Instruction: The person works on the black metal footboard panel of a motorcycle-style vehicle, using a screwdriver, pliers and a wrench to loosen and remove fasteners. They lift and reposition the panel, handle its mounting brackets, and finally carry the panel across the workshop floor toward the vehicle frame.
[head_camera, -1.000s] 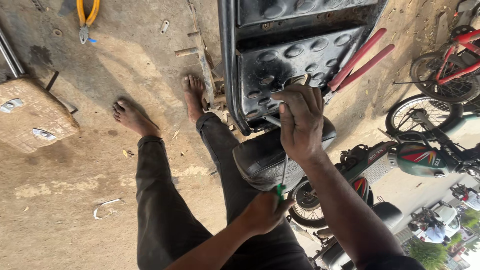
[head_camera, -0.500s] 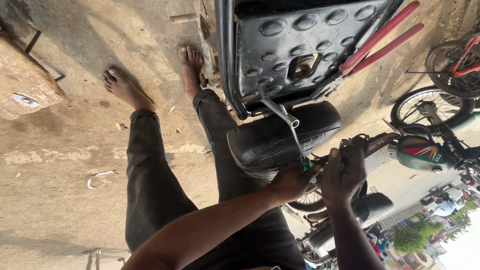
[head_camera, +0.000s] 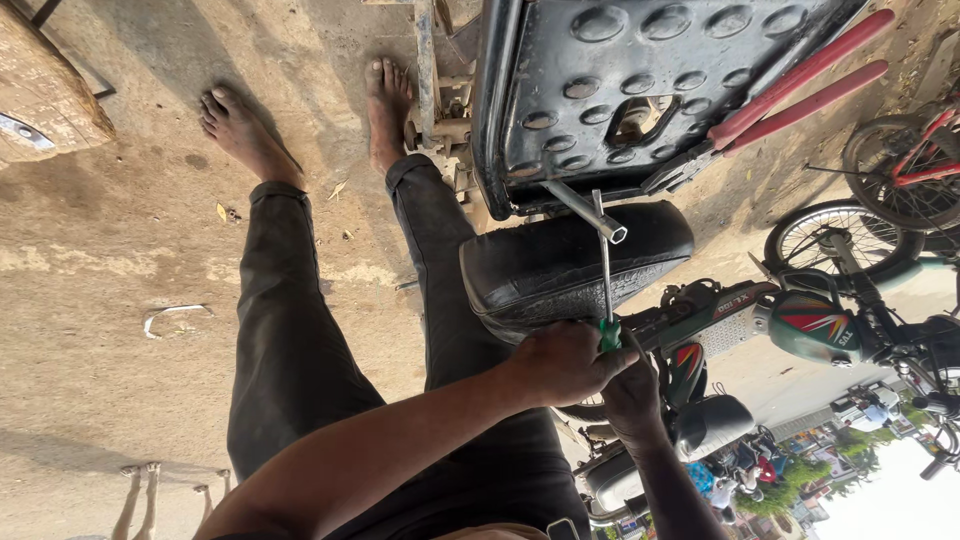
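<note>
The green-handled screwdriver (head_camera: 606, 290) sits mid-frame, its shaft passed through a socket spanner (head_camera: 585, 211) that reaches toward the black seat pan (head_camera: 640, 90) at one o'clock. The left hand (head_camera: 565, 362) is closed on its handle; the right hand (head_camera: 632, 390) curls beside it, its grip unclear. The spanner is engaged, and the pan looks still attached.

Dusty concrete floor (head_camera: 120, 260), bare feet (head_camera: 240, 135), metal scrap (head_camera: 172, 318)

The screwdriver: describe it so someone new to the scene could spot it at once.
Find the black dimpled metal panel at the top, then the black seat below it. Across the seat runs a thin steel shaft through a socket wrench: the screwdriver, gripped by the left hand, the only tool with a green handle.
</note>
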